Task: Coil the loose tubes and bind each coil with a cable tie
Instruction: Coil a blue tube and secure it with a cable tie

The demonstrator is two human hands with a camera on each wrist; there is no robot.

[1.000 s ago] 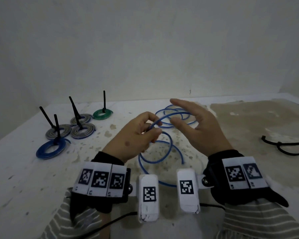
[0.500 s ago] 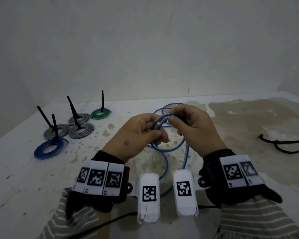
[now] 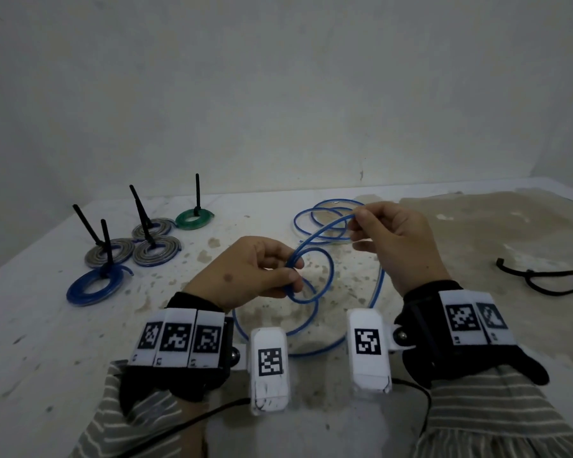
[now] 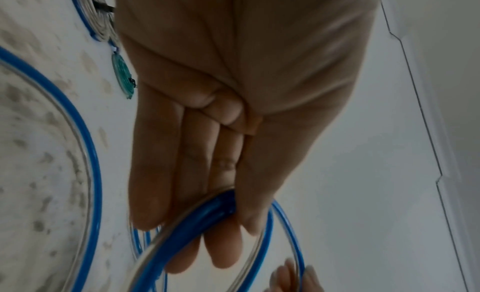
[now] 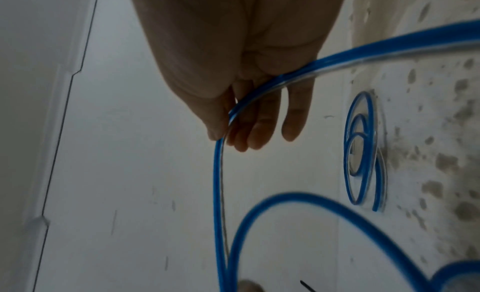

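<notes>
My left hand [image 3: 245, 276] pinches small loop of blue tube [image 3: 311, 256]. My right hand [image 3: 391, 239] pinches same tube at 2 o'clock from left. Slack between runs 8-to-2; remaining tube lies on table [image 3: 47, 342] beyond, nearer right hand.

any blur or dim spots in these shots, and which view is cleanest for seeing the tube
Head view: dim, flat light but sharp, the cleanest look at the blue tube. Left wrist view: left hand shadowed, the near tube soft. Right wrist view: right hand dark, the loop at the bottom smeared by blur.
</notes>
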